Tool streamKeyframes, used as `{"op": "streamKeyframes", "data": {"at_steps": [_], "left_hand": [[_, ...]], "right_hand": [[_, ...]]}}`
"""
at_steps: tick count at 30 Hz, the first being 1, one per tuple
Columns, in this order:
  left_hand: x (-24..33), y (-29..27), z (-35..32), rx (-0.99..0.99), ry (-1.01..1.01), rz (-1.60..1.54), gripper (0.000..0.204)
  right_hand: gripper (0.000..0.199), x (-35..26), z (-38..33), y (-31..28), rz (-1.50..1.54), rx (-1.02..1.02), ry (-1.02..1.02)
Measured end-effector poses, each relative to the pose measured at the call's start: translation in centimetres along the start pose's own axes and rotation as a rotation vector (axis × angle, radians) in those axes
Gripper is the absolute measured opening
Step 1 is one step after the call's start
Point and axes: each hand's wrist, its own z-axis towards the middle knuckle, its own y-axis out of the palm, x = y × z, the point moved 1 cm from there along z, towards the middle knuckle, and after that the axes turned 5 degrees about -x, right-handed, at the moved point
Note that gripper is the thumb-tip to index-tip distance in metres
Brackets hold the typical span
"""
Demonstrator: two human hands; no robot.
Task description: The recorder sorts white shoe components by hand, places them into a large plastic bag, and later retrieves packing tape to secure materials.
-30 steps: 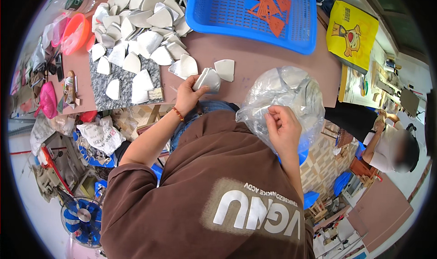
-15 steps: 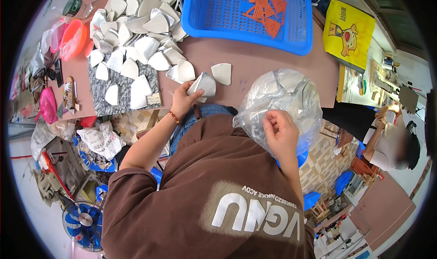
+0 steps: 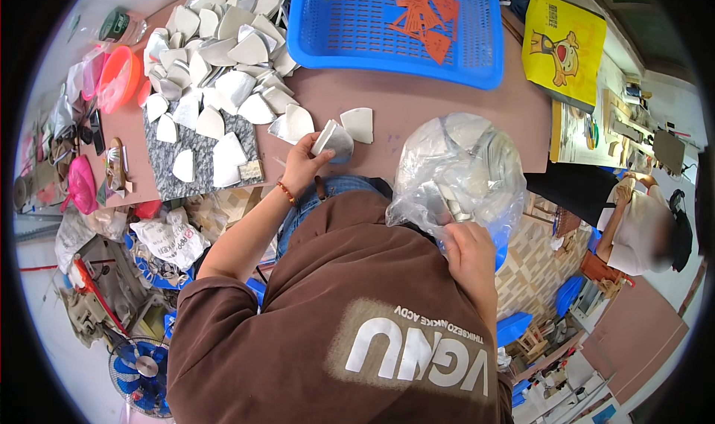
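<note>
My left hand [image 3: 302,167] is closed round a small stack of white and grey wedge-shaped pieces [image 3: 341,142], held upright at the table's near edge. A single white piece [image 3: 359,125] lies just beyond them. At the right, a clear plastic bag [image 3: 458,152] bulges with pale pieces, partly blurred by its film. My right hand [image 3: 469,249] has its fingers curled on the near rim of this bag, pinching the film. Left of the loose piece spreads a large heap of similar white pieces [image 3: 223,59].
A blue plastic basket [image 3: 294,37] with orange cut-outs stands at the back. Beneath part of the heap is a grey stone slab [image 3: 242,130]. A yellow bag [image 3: 562,52] sits at the back right, an orange bowl [image 3: 121,78] at the left. Another person [image 3: 633,223] works at far right.
My right hand has moved nearer to me and closed on the bag's rim, pulling the film. My left hand has tilted the stack so its edges show.
</note>
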Motion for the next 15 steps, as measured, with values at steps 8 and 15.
{"op": "streamKeyframes", "data": {"at_steps": [8, 15], "left_hand": [[-0.8, 0.4, 0.2, -0.043, 0.001, 0.001, 0.045], [-1.6, -0.9, -0.1, -0.025, -0.004, 0.096, 0.043]], "right_hand": [[0.011, 3.3, -1.4, 1.5, 0.775, 0.447, 0.408], [0.016, 6.8, -7.4, -5.9, 1.337, 1.178, 0.114]]}}
